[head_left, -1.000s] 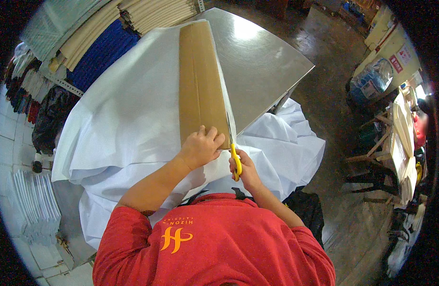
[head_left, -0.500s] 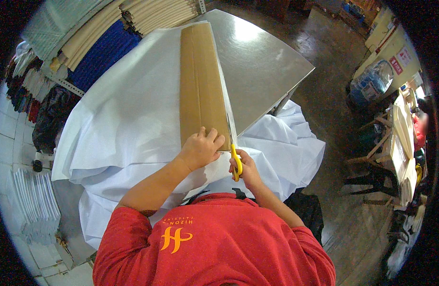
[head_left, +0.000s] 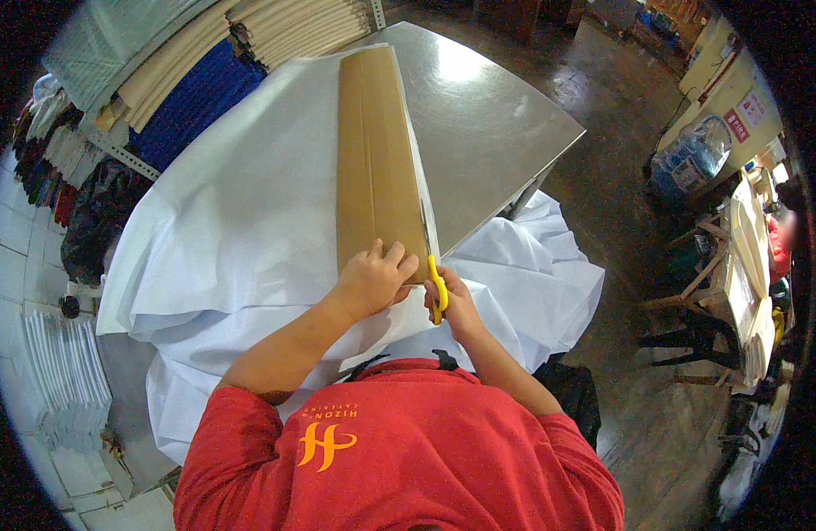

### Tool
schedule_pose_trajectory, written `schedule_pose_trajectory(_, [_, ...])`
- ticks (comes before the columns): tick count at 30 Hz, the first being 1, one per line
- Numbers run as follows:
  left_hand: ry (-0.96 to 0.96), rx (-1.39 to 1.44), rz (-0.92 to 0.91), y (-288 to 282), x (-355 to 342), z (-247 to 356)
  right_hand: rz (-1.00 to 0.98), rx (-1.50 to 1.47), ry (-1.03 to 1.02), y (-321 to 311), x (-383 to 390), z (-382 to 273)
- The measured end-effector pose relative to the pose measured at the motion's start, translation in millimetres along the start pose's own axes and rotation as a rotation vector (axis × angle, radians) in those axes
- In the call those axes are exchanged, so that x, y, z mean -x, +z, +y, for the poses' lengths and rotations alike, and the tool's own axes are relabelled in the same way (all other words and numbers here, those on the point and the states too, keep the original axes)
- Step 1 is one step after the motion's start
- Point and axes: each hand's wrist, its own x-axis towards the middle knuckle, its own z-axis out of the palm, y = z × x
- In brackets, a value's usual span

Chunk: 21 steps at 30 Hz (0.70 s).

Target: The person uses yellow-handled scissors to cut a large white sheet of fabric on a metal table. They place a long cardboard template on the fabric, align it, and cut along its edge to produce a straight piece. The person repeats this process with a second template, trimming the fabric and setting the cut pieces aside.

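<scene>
A long brown cardboard strip (head_left: pixel 370 150) lies lengthwise on white cloth (head_left: pixel 239 177) spread over a metal-topped table (head_left: pixel 487 124). My left hand (head_left: pixel 372 279) holds the strip's near end, bent fingers on top and thumb close to the near edge. In my right hand (head_left: pixel 458 305) are yellow-handled scissors (head_left: pixel 438 289). Their blades point away from me along the strip's right edge, where a narrow margin of white cloth shows. How far apart the blades stand is hard to tell.
More white cloth (head_left: pixel 532 270) hangs in folds off the table's right side. Folded cream and blue cloths (head_left: pixel 195 97) fill a shelf at the far left. A stack of white folded cloths (head_left: pixel 67 372) stands at left. Wooden furniture (head_left: pixel 735 265) stands across the floor at right.
The scissors and my right hand have moved slightly away from me along the strip's edge. My left hand stays on the strip's near end.
</scene>
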Motion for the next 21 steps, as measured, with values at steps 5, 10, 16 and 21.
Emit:
schedule_pose_trajectory(5, [-0.001,0.007,0.007,-0.2,0.3,0.1,0.002,-0.003,-0.022,0.2,-2.4,3.1])
schedule_pose_trajectory(10, [0.003,-0.004,-0.002,-0.6,0.7,0.0,0.001,0.017,-0.01,-2.0,-3.6,4.7])
schedule_pose_trajectory(16, [0.019,-0.003,0.024,-2.7,0.5,0.1,-0.011,0.012,0.027,-7.4,-12.6,-2.1])
schedule_pose_trajectory(21, [-0.013,0.001,-0.043,-3.4,0.2,0.9,0.059,-0.019,-0.012,-1.1,-26.9,-4.9])
